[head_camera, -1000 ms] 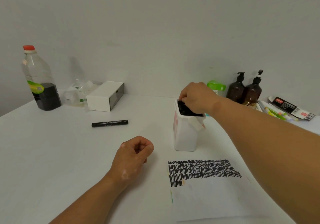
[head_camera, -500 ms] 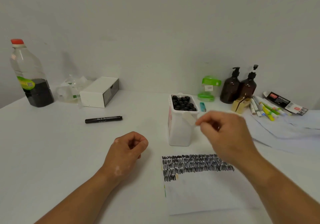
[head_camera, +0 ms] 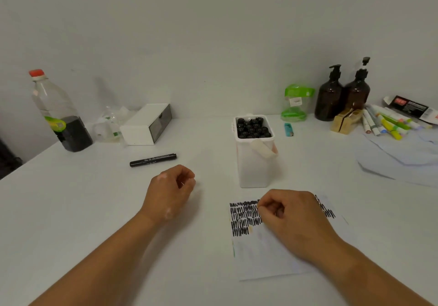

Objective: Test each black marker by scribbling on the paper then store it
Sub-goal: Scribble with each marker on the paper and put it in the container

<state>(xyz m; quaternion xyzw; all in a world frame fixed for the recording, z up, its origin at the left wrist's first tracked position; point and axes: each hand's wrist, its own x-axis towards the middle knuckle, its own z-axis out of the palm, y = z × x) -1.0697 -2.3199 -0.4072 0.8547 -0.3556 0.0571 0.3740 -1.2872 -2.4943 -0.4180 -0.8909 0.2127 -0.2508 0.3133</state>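
Observation:
One black marker (head_camera: 152, 160) lies capped on the white table, beyond my left hand. A white container (head_camera: 254, 166) stands upright at centre, packed with several black markers (head_camera: 253, 128) cap up. In front of it lies the paper (head_camera: 265, 256) with rows of black scribbles (head_camera: 244, 218) across its top. My left hand (head_camera: 170, 192) rests on the table left of the paper, fingers loosely curled, holding nothing. My right hand (head_camera: 289, 215) lies over the scribbles, fingers loosely curled, with nothing in it.
At the back left stand a plastic bottle (head_camera: 61, 116) of dark liquid and a white box (head_camera: 147, 125). At the back right are a green container (head_camera: 296, 103), a blue lighter (head_camera: 288, 129), two brown pump bottles (head_camera: 331, 97), a wooden block (head_camera: 346, 121), coloured markers (head_camera: 388, 123) and loose sheets (head_camera: 398, 161).
My right hand left the top of the container and drew back down onto the paper, empty. My left hand stayed where it was. The view shifted slightly.

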